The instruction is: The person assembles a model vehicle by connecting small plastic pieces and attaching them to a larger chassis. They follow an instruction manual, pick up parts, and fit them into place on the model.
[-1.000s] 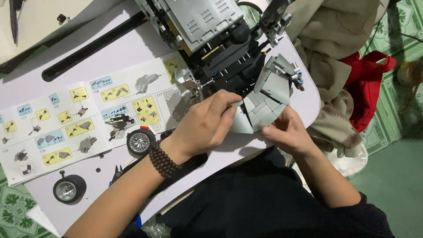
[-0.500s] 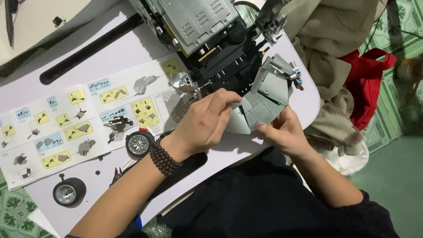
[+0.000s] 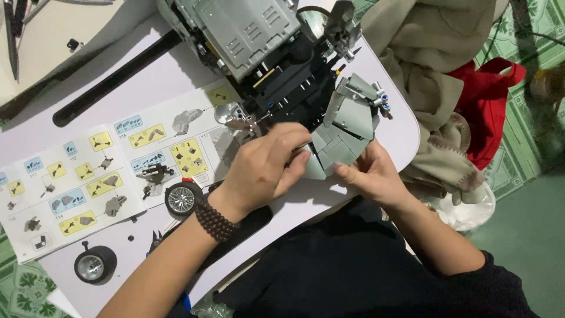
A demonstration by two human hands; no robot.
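Two loose black rubber wheels with silver hubs, one at the lower left and one just beside my wrist, sit on the white table, and I judge a careless sweep of my forearm could knock the nearer one off the edge. The open paper instruction booklet with blue and yellow step boxes lies under my arm, so it could drag along too. My left hand, a dark bead bracelet on its wrist, curls over the grey plastic brick panel assembly at centre frame, fingers closed narrowly on its lower edge. My right hand pinches the same panel from below. Pressing too hard could, I think, pop its angled grey plates apart or snap it off the large grey and black brick vehicle model it touches at the upper centre.
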